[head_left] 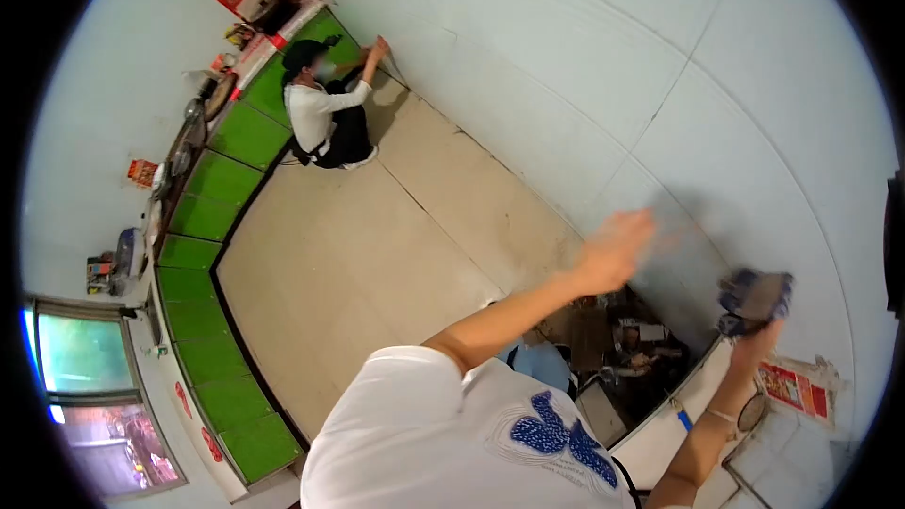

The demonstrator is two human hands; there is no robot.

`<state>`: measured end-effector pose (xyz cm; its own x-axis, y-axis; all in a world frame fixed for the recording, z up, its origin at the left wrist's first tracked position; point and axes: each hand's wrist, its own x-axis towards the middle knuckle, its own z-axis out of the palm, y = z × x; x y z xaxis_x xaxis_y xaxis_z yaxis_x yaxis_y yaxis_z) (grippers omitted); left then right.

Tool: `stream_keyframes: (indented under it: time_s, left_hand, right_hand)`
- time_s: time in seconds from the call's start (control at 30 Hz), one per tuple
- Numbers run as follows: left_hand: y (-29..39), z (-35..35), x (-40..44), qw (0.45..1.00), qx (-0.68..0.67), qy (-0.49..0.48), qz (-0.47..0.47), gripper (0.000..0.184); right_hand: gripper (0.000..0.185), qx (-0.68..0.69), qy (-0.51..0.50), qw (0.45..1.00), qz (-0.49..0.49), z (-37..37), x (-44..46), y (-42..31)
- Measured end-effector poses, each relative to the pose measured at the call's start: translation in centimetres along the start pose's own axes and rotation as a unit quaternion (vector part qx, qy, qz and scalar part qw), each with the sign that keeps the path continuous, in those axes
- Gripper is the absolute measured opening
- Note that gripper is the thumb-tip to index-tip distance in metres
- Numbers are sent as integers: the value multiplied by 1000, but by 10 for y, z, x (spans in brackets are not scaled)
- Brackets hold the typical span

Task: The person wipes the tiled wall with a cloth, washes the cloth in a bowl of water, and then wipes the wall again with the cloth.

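Note:
My left hand (pixel 615 253) reaches toward the pale blue wall (pixel 566 104). Motion smears its fingers, so their pose and any contact with the wall are unclear. My right hand (pixel 757 339), with a bracelet at the wrist, is closed on a dark blue patterned cloth (pixel 740 294) that shows a flat grey-brown patch. The cloth is close to the same wall, and I cannot tell whether it touches. It partly hides the fingers of that hand.
Another person (pixel 325 113) crouches by the wall in the far corner. Green cabinets (pixel 226 137) line the left side, with pans and boxes above. Dark clutter (pixel 627 344) stands between my arms. A red poster (pixel 797 391) hangs near my right forearm.

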<state>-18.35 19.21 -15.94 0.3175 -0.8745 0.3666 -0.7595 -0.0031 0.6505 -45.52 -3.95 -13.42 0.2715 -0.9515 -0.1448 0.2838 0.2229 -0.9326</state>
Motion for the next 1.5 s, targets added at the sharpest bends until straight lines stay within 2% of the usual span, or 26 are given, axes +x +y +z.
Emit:
stream_keyframes:
  time_s: [0.03, 0.07, 0.1, 0.13, 0.17, 0.23, 0.27, 0.33, 0.37, 0.43, 0.47, 0.53, 0.63, 0.7, 0.87, 0.93, 1.0, 1.03, 1.07, 1.13, 1.27, 1.3, 1.37, 1.4, 1.43, 1.5]
  left_hand:
    - [-21, -3, -25, 997, 9, -22, -72, 69]
    - [-40, -16, -51, 989, -37, -34, -139, 64]
    - [-50, -28, -73, 989, -16, 12, -144, 60]
    - [-74, -29, -99, 990, 3, 23, -140, 59]
    - [-84, -37, -118, 988, -4, 41, -150, 60]
    - [-81, -73, -132, 945, -139, -14, -294, 61]
    - [-82, -82, -136, 946, -152, -20, -286, 61]
    - [-80, -94, -150, 926, -224, 45, -299, 62]
    - [-81, -98, -154, 925, -233, 40, -296, 62]
    - [-80, -110, -160, 894, -346, 90, -271, 59]
    - [-77, -116, -162, 892, -351, 86, -270, 59]
    - [-63, -126, -155, 836, -479, 80, -256, 57]
    - [-46, -144, -146, 807, -544, 34, -225, 56]
    - [-40, -145, -144, 811, -540, 19, -222, 54]
    - [-34, -124, -137, 813, -538, -66, -212, 41]
    - [-41, -111, -137, 782, -560, -21, -273, 35]
    - [-32, -108, -136, 788, -550, 16, -276, 28]
    - [-27, -107, -134, 789, -543, 56, -282, 21]
    - [-29, -103, -135, 791, -543, 49, -278, 21]
    - [-40, -91, -138, 815, -493, 78, -294, 17]
    - [-40, -85, -130, 828, -475, 35, -295, 16]
    - [-28, -92, -125, 825, -468, -10, -317, 18]
    - [-16, -91, -117, 820, -458, -54, -338, 20]
    - [-14, -87, -114, 795, -511, -89, -314, 26]
    - [-12, -83, -111, 765, -562, -124, -289, 31]
    - [-9, -75, -102, 773, -559, -124, -273, 34]
  right_hand:
    - [43, 26, -63, 997, 42, 5, -7, 20]
    - [43, 0, -77, 995, 61, 29, -15, 35]
    - [43, 9, -51, 994, 96, 53, -24, 51]
    - [43, 23, -93, 988, 120, 79, -42, 58]
    - [44, -3, -174, 981, 86, 102, -56, 66]
    - [42, 15, -146, 978, 151, 151, -77, 81]
    - [40, 28, -145, 973, 180, 176, -90, 83]
    - [39, 22, -207, 965, 161, 210, -117, 86]
    - [39, 16, -200, 967, 157, 225, -127, 85]
    - [37, -23, -221, 960, 171, 246, -151, 82]
    - [37, -26, -215, 961, 170, 251, -162, 79]
    - [34, -38, -268, 944, 191, 257, -177, 68]
    - [34, -101, -276, 938, 184, 263, -197, 54]
    - [36, -151, -252, 934, 204, 258, -202, 55]
    - [36, -142, -263, 929, 219, 259, -215, 55]
    - [37, -142, -258, 925, 240, 246, -209, 64]
    - [40, -221, -236, 913, 248, 233, -203, 73]
    - [43, -228, -206, 922, 237, 228, -205, 75]
    - [43, -225, -201, 924, 234, 223, -208, 77]
    - [50, -248, -207, 929, 182, 208, -213, 84]
    - [60, -214, -274, 923, 166, 205, -232, 83]
    - [66, -196, -261, 926, 191, 213, -238, 72]
    - [67, -169, -263, 937, 156, 209, -235, 86]
    - [68, -146, -268, 945, 122, 208, -229, 93]
    - [62, -135, -234, 956, 115, 208, -222, 96]
    - [56, -112, -205, 961, 146, 194, -204, 104]
